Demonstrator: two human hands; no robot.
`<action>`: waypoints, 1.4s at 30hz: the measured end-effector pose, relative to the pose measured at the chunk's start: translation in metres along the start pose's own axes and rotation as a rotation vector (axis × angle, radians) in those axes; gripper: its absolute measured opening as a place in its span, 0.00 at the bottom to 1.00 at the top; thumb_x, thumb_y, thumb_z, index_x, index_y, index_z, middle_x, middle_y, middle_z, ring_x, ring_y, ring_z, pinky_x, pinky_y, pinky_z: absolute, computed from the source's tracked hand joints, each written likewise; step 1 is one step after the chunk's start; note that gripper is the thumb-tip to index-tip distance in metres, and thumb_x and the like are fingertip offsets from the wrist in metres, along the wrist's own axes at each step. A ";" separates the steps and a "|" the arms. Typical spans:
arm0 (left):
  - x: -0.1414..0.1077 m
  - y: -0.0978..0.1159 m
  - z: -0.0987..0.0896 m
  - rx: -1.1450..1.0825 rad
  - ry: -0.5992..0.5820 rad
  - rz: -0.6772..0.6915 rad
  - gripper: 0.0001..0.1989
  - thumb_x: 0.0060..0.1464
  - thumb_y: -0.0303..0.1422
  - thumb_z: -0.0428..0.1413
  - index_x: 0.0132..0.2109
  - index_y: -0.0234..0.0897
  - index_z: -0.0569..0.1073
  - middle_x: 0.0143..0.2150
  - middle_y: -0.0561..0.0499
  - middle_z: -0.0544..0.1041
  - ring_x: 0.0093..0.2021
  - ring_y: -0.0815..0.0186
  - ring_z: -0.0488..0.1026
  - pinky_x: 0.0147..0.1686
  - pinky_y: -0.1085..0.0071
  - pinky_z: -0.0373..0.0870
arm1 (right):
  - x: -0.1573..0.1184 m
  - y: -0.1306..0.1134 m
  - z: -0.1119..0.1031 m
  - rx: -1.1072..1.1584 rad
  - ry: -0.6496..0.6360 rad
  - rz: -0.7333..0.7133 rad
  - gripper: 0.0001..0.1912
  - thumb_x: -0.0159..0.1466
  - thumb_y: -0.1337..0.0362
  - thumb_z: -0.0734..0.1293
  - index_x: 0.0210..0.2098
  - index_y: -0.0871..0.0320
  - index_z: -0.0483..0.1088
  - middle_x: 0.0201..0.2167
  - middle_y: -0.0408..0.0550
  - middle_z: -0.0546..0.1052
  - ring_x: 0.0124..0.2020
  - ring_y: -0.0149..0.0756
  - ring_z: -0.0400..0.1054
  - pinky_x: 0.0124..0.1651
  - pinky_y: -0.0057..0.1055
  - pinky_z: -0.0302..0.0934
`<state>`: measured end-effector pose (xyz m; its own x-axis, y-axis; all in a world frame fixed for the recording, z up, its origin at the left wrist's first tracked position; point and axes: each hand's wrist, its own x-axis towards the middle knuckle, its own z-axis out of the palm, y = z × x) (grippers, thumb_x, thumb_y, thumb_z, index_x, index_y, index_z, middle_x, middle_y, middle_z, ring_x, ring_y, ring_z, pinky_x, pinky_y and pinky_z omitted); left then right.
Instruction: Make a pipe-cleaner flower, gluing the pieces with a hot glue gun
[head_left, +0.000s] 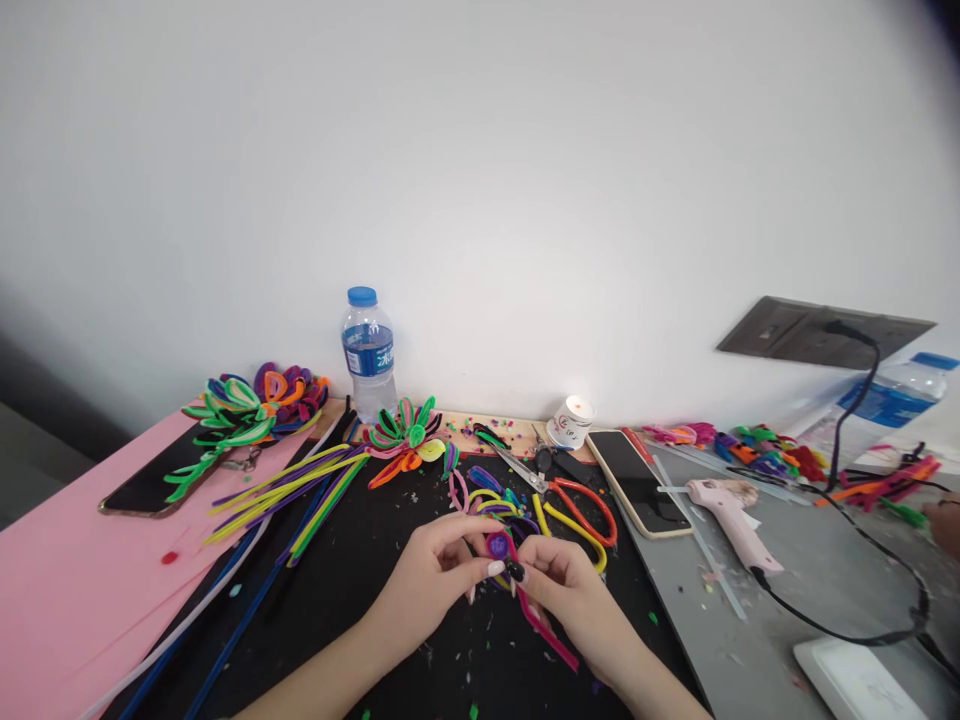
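My left hand [442,565] pinches a small coiled purple piece [497,545] from the left, over the black mat [337,620]. From the right, my right hand [562,580] closes its fingers on a magenta pipe cleaner [551,640] that runs beside the coil and trails down toward the lower right. The two hands nearly meet at the coil. Just beyond them lie looped pipe cleaners [487,480] in pink, yellow and purple. Orange-handled scissors [585,510] and a yellow-handled tool are right behind my right hand.
Pipe-cleaner flowers [240,405], a phone [150,475] and loose pipe cleaners [300,485] are on the left. A water bottle [369,355] and paper cup [571,422] stand by the wall. Rightward lie another phone [641,485], a corded glue gun [739,525] and a white box [851,680]. Another person's hand [946,522] shows far right.
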<state>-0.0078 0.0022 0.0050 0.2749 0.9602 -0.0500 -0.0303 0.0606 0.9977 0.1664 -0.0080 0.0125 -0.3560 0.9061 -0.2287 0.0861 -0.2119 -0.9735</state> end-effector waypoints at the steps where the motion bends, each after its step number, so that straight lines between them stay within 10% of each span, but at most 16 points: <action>1: 0.000 0.000 0.000 0.007 -0.006 0.006 0.11 0.44 0.29 0.59 0.38 0.36 0.76 0.26 0.54 0.69 0.18 0.73 0.64 0.19 0.76 0.60 | 0.000 -0.001 0.000 0.013 -0.004 0.000 0.17 0.57 0.54 0.65 0.22 0.60 0.61 0.12 0.34 0.58 0.13 0.22 0.48 0.16 0.22 0.39; 22: -0.005 0.005 -0.007 0.686 -0.200 0.401 0.10 0.49 0.27 0.56 0.41 0.43 0.73 0.39 0.52 0.73 0.33 0.68 0.69 0.37 0.74 0.65 | 0.000 0.004 -0.008 0.146 -0.172 0.146 0.17 0.56 0.54 0.66 0.20 0.61 0.61 0.12 0.38 0.64 0.11 0.20 0.51 0.13 0.19 0.45; 32: -0.007 0.006 -0.003 0.696 -0.061 0.309 0.05 0.47 0.29 0.58 0.35 0.39 0.72 0.33 0.54 0.71 0.28 0.70 0.67 0.30 0.75 0.64 | 0.000 -0.007 -0.010 0.065 0.005 -0.097 0.10 0.55 0.66 0.68 0.36 0.57 0.67 0.30 0.40 0.69 0.20 0.22 0.57 0.21 0.20 0.54; 42: -0.005 0.002 -0.002 0.660 -0.055 0.286 0.07 0.47 0.28 0.58 0.37 0.40 0.74 0.34 0.54 0.71 0.30 0.70 0.68 0.32 0.76 0.63 | 0.003 -0.002 -0.012 0.036 0.074 -0.215 0.01 0.52 0.70 0.70 0.26 0.59 0.73 0.30 0.45 0.72 0.33 0.33 0.66 0.36 0.27 0.60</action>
<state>-0.0116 -0.0018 0.0074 0.3918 0.8975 0.2023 0.4736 -0.3853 0.7920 0.1764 -0.0008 0.0138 -0.2935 0.9558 -0.0162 -0.0183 -0.0225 -0.9996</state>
